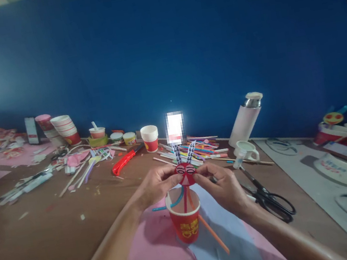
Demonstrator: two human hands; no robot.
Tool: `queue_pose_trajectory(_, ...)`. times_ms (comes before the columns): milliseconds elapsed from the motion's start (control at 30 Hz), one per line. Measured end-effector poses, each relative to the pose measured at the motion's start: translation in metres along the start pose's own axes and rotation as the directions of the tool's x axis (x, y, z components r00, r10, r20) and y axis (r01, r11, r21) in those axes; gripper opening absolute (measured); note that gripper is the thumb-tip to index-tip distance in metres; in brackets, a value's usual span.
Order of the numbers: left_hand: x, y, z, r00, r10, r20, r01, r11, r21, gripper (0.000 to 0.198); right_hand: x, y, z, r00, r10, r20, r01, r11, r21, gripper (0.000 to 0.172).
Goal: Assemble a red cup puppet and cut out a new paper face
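Both my hands pinch a small red paper face [186,173] with drawn eyes and two patterned paper ears sticking up. My left hand [156,185] grips its left edge, my right hand [222,186] its right edge. The face sits on a stick that drops into a red paper cup [185,220] standing on pink paper [152,243]. A blue straw and an orange straw [213,233] poke through the cup.
Black scissors [270,198] lie right of my right hand. Behind are coloured straws [196,149], a red utility knife [124,161], paper cups [150,138], a white flask [246,119], a mug [247,149] and a phone [31,130]. Finished paper crafts [344,129] stand at the far right.
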State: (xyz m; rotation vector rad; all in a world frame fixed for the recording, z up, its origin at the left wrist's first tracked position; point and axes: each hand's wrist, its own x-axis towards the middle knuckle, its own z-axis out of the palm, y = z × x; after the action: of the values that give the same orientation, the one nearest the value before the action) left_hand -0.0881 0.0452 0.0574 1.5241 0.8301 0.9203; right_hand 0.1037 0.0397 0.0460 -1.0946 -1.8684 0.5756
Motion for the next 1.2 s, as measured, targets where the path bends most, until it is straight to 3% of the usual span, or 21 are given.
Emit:
queue_pose_trajectory(133,0.001,-0.007,0.003,1.0,-0.008,-0.008,0.007,0.996,-0.093,0.032,0.0,-0.001,-0.001,1.0,0.014,-0.008,-0.014,1.0,0.001,0.013)
queue_pose_trajectory(467,0.003,-0.011,0.008,0.998,0.013,-0.065,-0.016,0.999,-0.048,0.031,0.002,0.001,0.002,0.998,0.049,0.047,-0.055,0.99,0.129,0.014)
queue_pose_trajectory(600,0.002,-0.008,0.01,1.0,0.027,-0.012,-0.028,0.999,-0.047,0.03,0.002,-0.001,0.003,0.997,0.029,0.077,-0.034,0.997,0.072,0.01)
queue_pose_trajectory(700,0.001,-0.005,0.007,0.999,-0.025,0.025,0.027,0.998,-0.056,0.028,0.002,0.0,0.004,0.993,0.056,0.104,-0.069,0.99,0.121,0.012)
queue_pose_trajectory(967,-0.001,0.001,-0.004,0.988,-0.103,-0.113,0.105,0.994,0.009,0.029,0.004,0.014,0.007,0.977,0.147,0.156,-0.185,0.944,0.274,0.015)
queue_pose_trajectory(1100,-0.001,0.001,-0.001,0.991,-0.103,-0.089,0.107,0.994,0.035,0.035,0.004,0.017,0.009,0.979,0.146,0.144,-0.182,0.944,0.277,0.016)
queue_pose_trajectory(1200,0.002,-0.003,0.003,0.996,-0.077,-0.035,0.077,0.997,-0.001,0.026,0.004,0.017,0.009,0.982,0.14,0.129,-0.17,0.95,0.262,0.015)
